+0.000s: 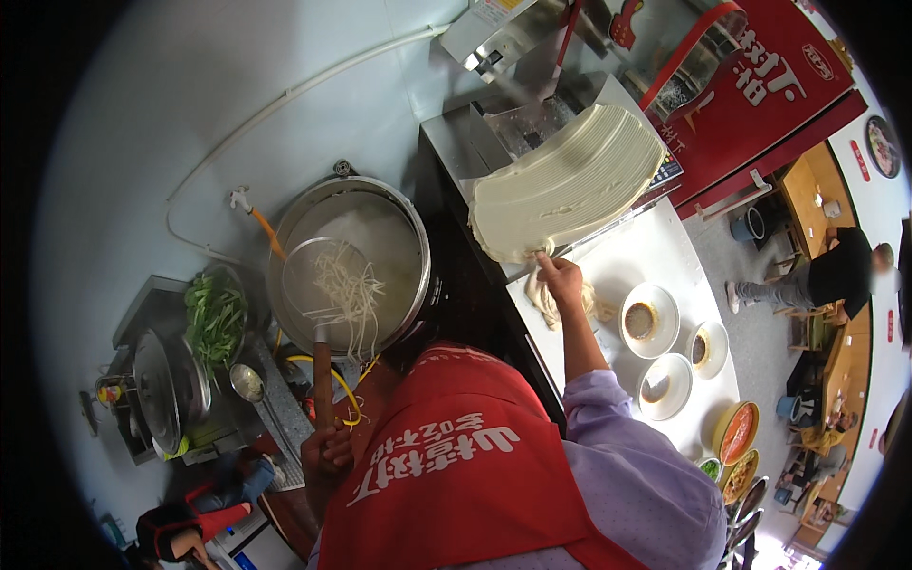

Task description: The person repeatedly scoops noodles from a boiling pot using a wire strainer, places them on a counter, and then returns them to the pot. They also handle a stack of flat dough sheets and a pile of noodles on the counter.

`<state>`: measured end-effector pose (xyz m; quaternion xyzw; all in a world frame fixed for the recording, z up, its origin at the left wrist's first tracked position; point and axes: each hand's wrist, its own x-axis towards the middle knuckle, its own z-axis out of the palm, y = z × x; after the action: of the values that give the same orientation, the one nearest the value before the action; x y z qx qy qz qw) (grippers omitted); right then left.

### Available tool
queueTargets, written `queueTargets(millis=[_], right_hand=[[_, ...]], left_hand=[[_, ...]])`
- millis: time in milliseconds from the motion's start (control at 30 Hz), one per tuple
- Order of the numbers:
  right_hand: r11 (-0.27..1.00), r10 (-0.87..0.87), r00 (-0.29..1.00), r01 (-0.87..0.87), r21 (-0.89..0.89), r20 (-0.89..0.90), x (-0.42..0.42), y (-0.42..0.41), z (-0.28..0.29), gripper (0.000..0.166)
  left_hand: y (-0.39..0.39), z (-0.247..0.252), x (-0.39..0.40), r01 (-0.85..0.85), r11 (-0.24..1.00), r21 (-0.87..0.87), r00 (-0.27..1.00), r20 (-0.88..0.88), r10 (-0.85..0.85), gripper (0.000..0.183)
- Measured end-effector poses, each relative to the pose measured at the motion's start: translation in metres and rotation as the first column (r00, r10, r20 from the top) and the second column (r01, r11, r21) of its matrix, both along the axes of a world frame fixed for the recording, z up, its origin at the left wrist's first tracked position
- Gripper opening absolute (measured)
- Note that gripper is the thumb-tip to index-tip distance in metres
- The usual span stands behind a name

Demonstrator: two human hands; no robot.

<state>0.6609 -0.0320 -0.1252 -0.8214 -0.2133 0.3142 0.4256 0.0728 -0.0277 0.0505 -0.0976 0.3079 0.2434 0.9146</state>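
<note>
My left hand (pixel 328 452) grips the wooden handle of a wire skimmer (pixel 323 333). Its round head, over a large steel pot (pixel 425 235) of cloudy, steaming liquid, carries long pale noodles (pixel 349 285), with some strands hanging over the edge. To the right, the fingers of my right hand (pixel 561 278) are closed at the near edge of a broad, ridged dough slab (pixel 570 185), which lies on a steel machine (pixel 491 132). A lump of dough (pixel 545 303) sits on the white counter just below that hand, partly hidden by it.
White bowls of dark sauce (pixel 650 320) and tubs of red sauce (pixel 737 434) occupy the white counter (pixel 627 242). Leafy greens (pixel 214 317), a ladle (pixel 248 385) and a lidded pot (pixel 157 392) are at left. One person (pixel 178 527) is lower left; others are in the dining area.
</note>
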Motion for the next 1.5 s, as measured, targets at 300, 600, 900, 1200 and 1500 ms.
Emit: queueTargets(millis=[300, 600, 900, 1200, 1500], right_hand=[[0.996, -0.079, 0.954, 0.088, -0.020, 0.288, -0.009, 0.014, 0.001, 0.068], [0.947, -0.068, 0.998, 0.067, 0.313, -0.009, -0.007, 0.012, -0.007, 0.054], [0.958, -0.135, 0.990, 0.119, 0.259, 0.046, -0.013, 0.008, -0.004, 0.056], [0.878, -0.101, 0.946, 0.230, 0.419, -0.307, -0.016, 0.010, 0.001, 0.050], [0.967, -0.099, 0.991, 0.076, 0.244, 0.085, -0.014, -0.001, 0.002, 0.049]], left_hand=[[0.003, -0.005, -0.006, -0.010, 1.000, -0.014, 1.000, 0.018, 0.010, 0.021], [-0.001, -0.005, -0.014, -0.031, 0.999, -0.035, 1.000, 0.002, 0.031, 0.020], [-0.005, -0.017, -0.025, -0.048, 0.998, -0.044, 0.996, 0.074, 0.051, 0.022], [-0.003, -0.010, -0.018, -0.053, 0.999, -0.013, 0.997, 0.052, 0.054, 0.019], [0.005, -0.011, -0.015, -0.018, 0.999, -0.034, 1.000, -0.019, 0.018, 0.018]])
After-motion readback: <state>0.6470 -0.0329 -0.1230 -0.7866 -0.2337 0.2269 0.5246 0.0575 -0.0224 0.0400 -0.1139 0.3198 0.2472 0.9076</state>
